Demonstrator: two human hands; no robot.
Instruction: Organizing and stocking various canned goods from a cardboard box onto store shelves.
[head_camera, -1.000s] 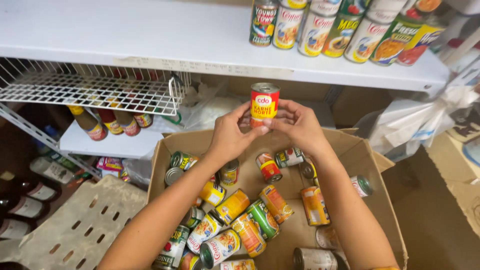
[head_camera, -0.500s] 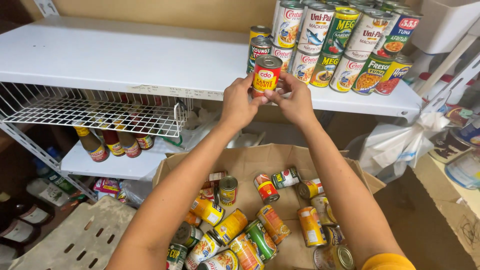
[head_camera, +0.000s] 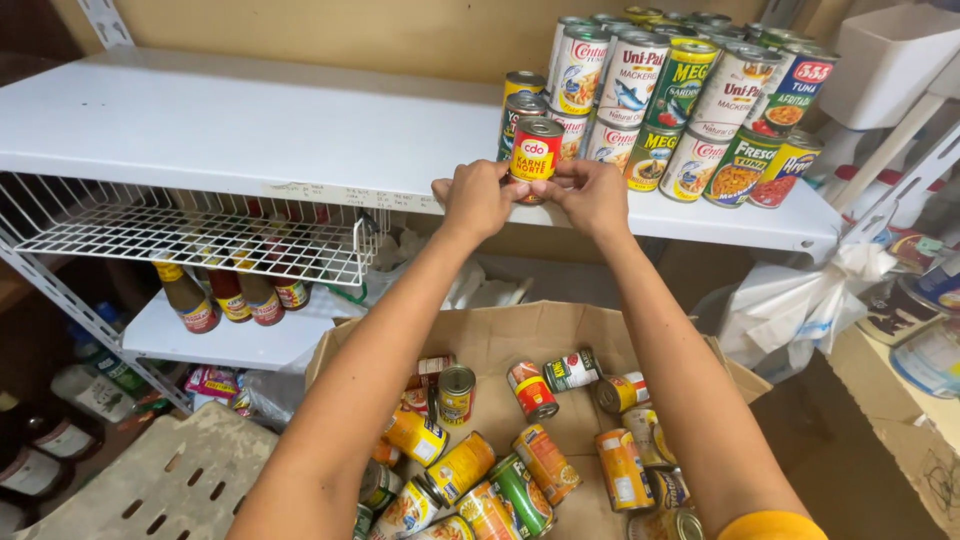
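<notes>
Seen from a head-worn camera looking down along two bare arms. Both hands are raised to the front edge of a white shelf (head_camera: 250, 130), and together they hold one small can with a red and yellow label (head_camera: 535, 152). The left hand (head_camera: 477, 198) grips it from the left, the right hand (head_camera: 592, 195) from the right, fingers closed narrowly around its lower half. The can stands upright, right at the shelf's front edge; whether its base already touches the shelf cannot be told, as the fingers hide it.

A second ago the same can was held low, just over an open cardboard box (head_camera: 520, 335); half a second ago it was nearing the shelf. It has now risen to shelf height and sits just in front of a stacked group of cans (head_camera: 680, 100) at the right end of the shelf, close beside a shorter two-can stack (head_camera: 524, 95). Judging from this, the can is being added to that group, with the release not yet made.

The box below holds many loose cans (head_camera: 500, 470) lying on their sides. Left of it, a white wire basket (head_camera: 190, 230) hangs under the shelf, with sauce bottles (head_camera: 235, 295) on a lower shelf.
</notes>
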